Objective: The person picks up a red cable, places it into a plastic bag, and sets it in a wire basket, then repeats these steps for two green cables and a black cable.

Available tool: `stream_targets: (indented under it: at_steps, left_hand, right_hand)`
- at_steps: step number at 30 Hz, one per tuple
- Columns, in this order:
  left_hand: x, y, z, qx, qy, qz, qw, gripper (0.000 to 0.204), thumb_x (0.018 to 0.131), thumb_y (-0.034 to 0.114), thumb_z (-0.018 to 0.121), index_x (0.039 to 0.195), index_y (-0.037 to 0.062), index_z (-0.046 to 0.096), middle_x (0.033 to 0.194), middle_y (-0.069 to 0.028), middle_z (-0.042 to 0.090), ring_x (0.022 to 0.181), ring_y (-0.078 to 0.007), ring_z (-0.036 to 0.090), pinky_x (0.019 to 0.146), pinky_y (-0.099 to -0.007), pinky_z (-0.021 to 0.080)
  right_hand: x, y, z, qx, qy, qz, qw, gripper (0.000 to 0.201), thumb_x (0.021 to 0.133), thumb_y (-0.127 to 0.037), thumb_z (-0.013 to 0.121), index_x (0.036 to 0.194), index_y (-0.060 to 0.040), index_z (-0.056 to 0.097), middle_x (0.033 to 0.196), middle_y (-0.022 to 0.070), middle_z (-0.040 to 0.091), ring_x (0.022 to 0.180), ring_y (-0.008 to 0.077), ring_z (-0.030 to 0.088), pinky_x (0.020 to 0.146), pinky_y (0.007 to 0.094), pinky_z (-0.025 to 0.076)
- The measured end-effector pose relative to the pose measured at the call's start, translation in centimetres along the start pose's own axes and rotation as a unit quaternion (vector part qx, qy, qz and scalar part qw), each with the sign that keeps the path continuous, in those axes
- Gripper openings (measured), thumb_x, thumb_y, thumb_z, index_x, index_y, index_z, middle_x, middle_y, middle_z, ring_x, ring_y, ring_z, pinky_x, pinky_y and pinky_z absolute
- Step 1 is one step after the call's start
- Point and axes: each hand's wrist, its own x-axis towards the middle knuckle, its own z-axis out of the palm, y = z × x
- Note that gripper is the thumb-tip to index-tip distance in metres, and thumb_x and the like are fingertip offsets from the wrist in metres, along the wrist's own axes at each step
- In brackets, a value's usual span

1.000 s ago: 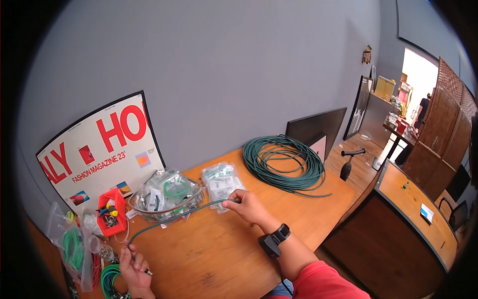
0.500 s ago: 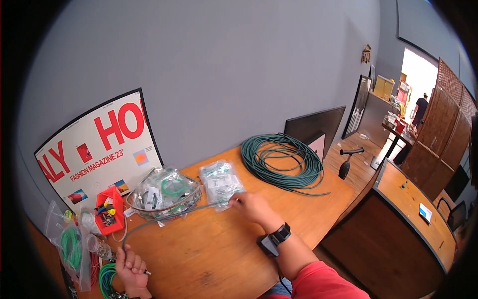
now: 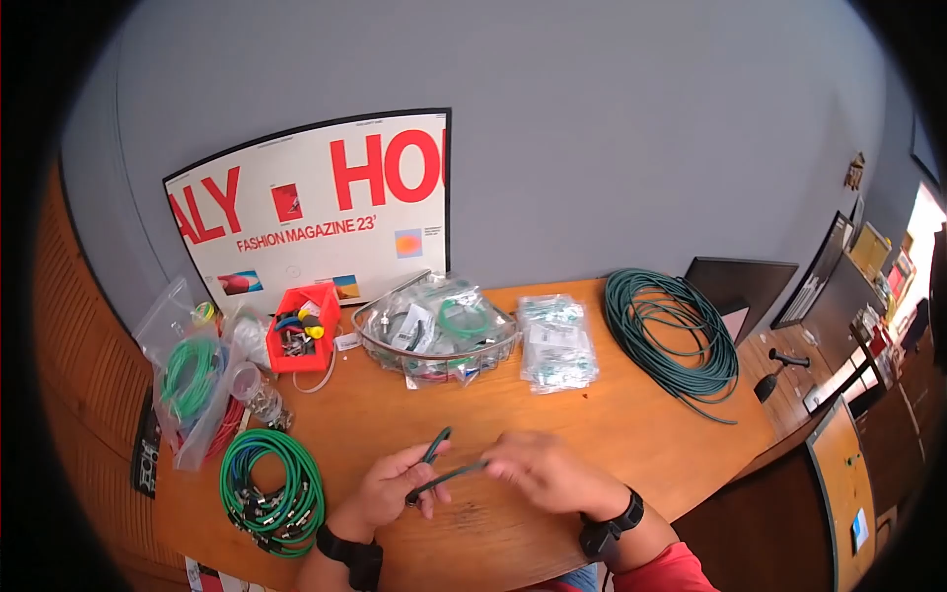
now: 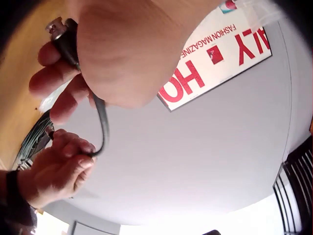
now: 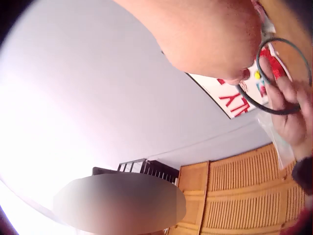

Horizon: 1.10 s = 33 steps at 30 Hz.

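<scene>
A dark green cable [image 3: 456,476] runs between the two hands above the front middle of the table. The left hand [image 3: 387,487] holds it between thumb and fingers; in the left wrist view a metal connector [image 4: 56,28] sticks out past that hand's fingers. The right hand [image 3: 538,472] pinches the cable a short way to the right, its fingers curled, and also shows in the left wrist view [image 4: 61,169]. A loop of cable [image 5: 264,105] bends between the hands in the right wrist view.
On the wooden table [image 3: 631,434] lie a large dark green coil [image 3: 617,326], flat clear packets [image 3: 557,345], a wire basket of bags [image 3: 434,370], a red bin [image 3: 330,331], bagged green cable [image 3: 187,380] and a green cable coil [image 3: 314,493]. A poster [image 3: 316,212] leans on the wall.
The hands have come close together, and the cable stretched between them is now slack and bent. The head view has turned left, showing more of the left side.
</scene>
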Motion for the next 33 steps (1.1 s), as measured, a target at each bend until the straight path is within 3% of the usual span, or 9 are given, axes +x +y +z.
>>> stream_targets:
  at_steps: [1,5,9,14,18,24,28,32,33]
  left_hand:
    - [-0.1,0.0,0.1,-0.002,0.004,0.001,1.000,0.051,0.107,0.030,0.047,0.148,0.0003,0.042,0.091,-0.0141,0.070,0.069,-0.0153,0.065,0.063,-0.0264,0.050]
    - [0.0,0.3,0.6,-0.121,-0.059,-0.005,0.991,0.052,0.107,0.033,0.047,0.145,-0.0021,0.046,0.073,-0.0071,0.058,0.059,-0.0151,0.055,0.060,-0.0261,0.045]
    - [-0.1,-1.1,0.1,-0.262,-0.158,0.012,0.952,0.052,0.104,0.037,0.051,0.140,-0.0012,0.052,0.063,0.0014,0.042,0.055,-0.0144,0.047,0.055,-0.0294,0.040]
    - [0.1,-1.0,-0.2,-0.249,-0.048,0.105,0.962,0.054,0.104,0.037,0.053,0.141,-0.0020,0.049,0.064,0.0018,0.041,0.059,-0.0123,0.044,0.060,-0.0284,0.039]
    - [0.1,-0.6,0.4,-0.226,-0.028,0.131,0.965,0.053,0.102,0.036,0.056,0.141,-0.0014,0.051,0.063,0.0027,0.039,0.061,-0.0119,0.043,0.064,-0.0283,0.040]
    - [0.5,-1.1,0.0,-0.252,-0.028,0.117,0.960,0.051,0.101,0.037,0.058,0.133,-0.0026,0.056,0.062,0.0033,0.038,0.057,-0.0116,0.041,0.060,-0.0302,0.038]
    - [0.9,-1.6,0.1,-0.246,-0.044,0.115,0.961,0.049,0.101,0.037,0.057,0.128,-0.0032,0.058,0.060,0.0040,0.036,0.054,-0.0115,0.041,0.058,-0.0303,0.038]
    - [0.9,-2.3,-0.2,-0.206,0.022,0.163,0.965,0.040,0.101,0.035,0.058,0.120,-0.0007,0.060,0.061,0.0050,0.036,0.052,-0.0098,0.038,0.055,-0.0294,0.037]
    - [0.9,-2.4,-0.1,-0.179,0.044,0.166,0.969,0.038,0.101,0.034,0.059,0.118,0.0004,0.061,0.062,0.0056,0.038,0.052,-0.0088,0.038,0.054,-0.0283,0.036]
  right_hand:
    - [0.3,0.1,-0.6,-0.064,0.102,0.001,0.993,0.018,0.096,-0.022,0.066,0.103,-0.0054,0.070,0.084,0.0135,0.065,0.080,0.0329,0.064,0.071,0.0398,0.050]
    - [0.7,2.8,-0.9,-0.116,0.237,0.012,0.964,0.011,0.090,-0.016,0.074,0.093,-0.0054,0.072,0.077,0.0098,0.064,0.071,0.0273,0.063,0.064,0.0356,0.049]
    - [1.3,3.8,0.3,-0.093,0.262,0.042,0.960,0.015,0.091,-0.018,0.073,0.095,-0.0039,0.072,0.082,0.0129,0.067,0.073,0.0313,0.065,0.066,0.0374,0.051]
    - [1.4,5.5,3.8,-0.100,0.129,0.081,0.983,0.024,0.098,-0.022,0.063,0.111,-0.0019,0.067,0.099,0.0236,0.069,0.089,0.0431,0.067,0.076,0.0468,0.054]
    - [1.4,5.0,5.0,-0.142,0.075,0.092,0.983,0.027,0.099,-0.018,0.060,0.122,-0.0033,0.064,0.105,0.0202,0.070,0.091,0.0396,0.068,0.078,0.0447,0.055]
    - [1.3,6.1,2.2,-0.271,0.204,0.090,0.936,0.026,0.097,-0.020,0.060,0.118,-0.0064,0.065,0.096,0.0178,0.071,0.083,0.0372,0.068,0.069,0.0446,0.055]
    - [0.9,6.9,3.7,-0.293,0.117,0.133,0.939,0.028,0.100,-0.026,0.056,0.118,-0.0065,0.065,0.089,0.0196,0.070,0.079,0.0391,0.068,0.068,0.0474,0.054]
    - [0.6,6.8,6.0,-0.181,-0.008,0.108,0.977,0.034,0.100,-0.033,0.054,0.114,-0.0031,0.060,0.076,0.0210,0.068,0.071,0.0426,0.066,0.064,0.0525,0.052]
    - [0.9,6.1,6.0,-0.188,-0.067,0.136,0.970,0.036,0.100,-0.035,0.055,0.114,-0.0021,0.058,0.082,0.0239,0.068,0.077,0.0455,0.066,0.070,0.0554,0.051]
